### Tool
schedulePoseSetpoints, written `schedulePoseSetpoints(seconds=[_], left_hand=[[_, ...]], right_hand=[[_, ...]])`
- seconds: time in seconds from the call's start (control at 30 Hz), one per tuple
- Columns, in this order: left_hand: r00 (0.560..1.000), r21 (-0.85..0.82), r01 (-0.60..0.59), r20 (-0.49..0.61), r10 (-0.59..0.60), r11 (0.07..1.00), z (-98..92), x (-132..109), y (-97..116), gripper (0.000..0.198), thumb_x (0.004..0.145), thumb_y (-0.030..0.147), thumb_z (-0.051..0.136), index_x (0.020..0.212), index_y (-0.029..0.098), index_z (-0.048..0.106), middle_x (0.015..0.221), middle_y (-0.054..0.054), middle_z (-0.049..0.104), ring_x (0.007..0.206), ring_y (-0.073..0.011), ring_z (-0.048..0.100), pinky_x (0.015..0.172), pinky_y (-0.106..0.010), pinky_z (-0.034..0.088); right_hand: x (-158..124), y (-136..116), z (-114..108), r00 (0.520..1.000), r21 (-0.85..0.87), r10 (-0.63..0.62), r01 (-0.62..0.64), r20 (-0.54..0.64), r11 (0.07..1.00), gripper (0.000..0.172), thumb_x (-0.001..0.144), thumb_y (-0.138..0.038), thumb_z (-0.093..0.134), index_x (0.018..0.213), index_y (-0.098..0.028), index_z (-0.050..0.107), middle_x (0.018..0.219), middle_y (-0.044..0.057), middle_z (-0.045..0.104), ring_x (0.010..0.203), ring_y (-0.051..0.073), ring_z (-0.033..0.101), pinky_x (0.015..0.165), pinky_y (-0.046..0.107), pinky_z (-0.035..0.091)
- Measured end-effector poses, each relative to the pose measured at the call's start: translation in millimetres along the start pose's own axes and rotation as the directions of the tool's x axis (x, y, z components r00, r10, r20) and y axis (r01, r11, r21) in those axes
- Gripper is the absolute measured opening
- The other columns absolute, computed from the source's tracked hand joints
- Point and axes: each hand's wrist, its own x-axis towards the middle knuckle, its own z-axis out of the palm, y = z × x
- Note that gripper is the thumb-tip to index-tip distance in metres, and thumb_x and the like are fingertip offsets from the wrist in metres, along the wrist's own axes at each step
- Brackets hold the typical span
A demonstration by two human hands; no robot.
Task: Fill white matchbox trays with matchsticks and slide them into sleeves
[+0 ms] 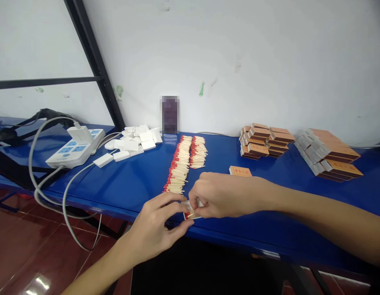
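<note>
Blue surface (140, 172) stretches beyond tray (186, 205). Right hand (219, 194) over tray, grip's hold hidden, cannot tell; left hand (160, 221) clasps tray's left end. Larger match pile (179, 168) beyond tray. Matches (189, 214) inside tray: likely filling step; next move calls for steady tray.

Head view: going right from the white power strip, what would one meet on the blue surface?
White plastic power strip, heap of white rectangular pieces, longer row of red-tipped wooden matches, shorter match row, left orange cardboard matchbox stack, right orange matchbox stack.
</note>
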Motion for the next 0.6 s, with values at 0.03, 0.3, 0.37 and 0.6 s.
schedulePoseSetpoints(seconds=[0.03,0.3,0.37,0.6], left_hand=[[1.000,-0.002,-0.001,-0.001,0.001,1.000,0.1,-0.1,0.1,0.014,0.087,0.017,0.070,0.100,0.019,0.066,0.105,-0.004,0.068,0.093,-0.0149,0.067,0.083,-0.026,0.055],[0.993,0.004,0.099,0.069,-0.099,0.995,-2.4,0.2,3.0,0.018,0.088,0.021,0.069,0.106,0.020,0.068,0.108,-0.006,0.065,0.095,-0.0175,0.066,0.085,-0.031,0.056],[0.988,0.013,0.112,0.103,-0.113,0.994,-3.1,0.3,3.5,0.018,0.089,0.022,0.067,0.107,0.020,0.068,0.109,-0.006,0.064,0.096,-0.0176,0.065,0.087,-0.032,0.055],[0.978,0.011,0.122,0.169,-0.122,0.993,-4.9,1.4,4.8,0.013,0.091,0.022,0.064,0.104,0.019,0.067,0.108,-0.006,0.062,0.097,-0.0177,0.063,0.086,-0.031,0.053]], right_hand=[[0.5,-0.2,0.1,1.000,0.011,-0.001,0.001,-0.002,1.000,0.017,0.084,-0.019,0.058,0.079,-0.014,0.074,0.059,-0.001,0.063,0.052,0.009,0.050,0.051,0.024,0.033],[-3.1,1.1,-7.2,0.999,0.036,0.051,-0.051,0.009,0.998,0.016,0.085,-0.020,0.059,0.088,-0.016,0.075,0.066,0.000,0.067,0.058,0.010,0.054,0.055,0.022,0.036],[-2.7,2.2,-6.7,0.998,0.031,0.039,-0.040,0.039,0.999,0.016,0.086,-0.022,0.059,0.088,-0.016,0.074,0.065,0.000,0.067,0.058,0.010,0.054,0.056,0.023,0.037],[0.5,4.0,-1.5,0.999,0.034,0.024,-0.025,0.036,0.999,0.014,0.086,-0.025,0.061,0.084,-0.017,0.073,0.067,0.000,0.067,0.060,0.011,0.054,0.056,0.023,0.036]])
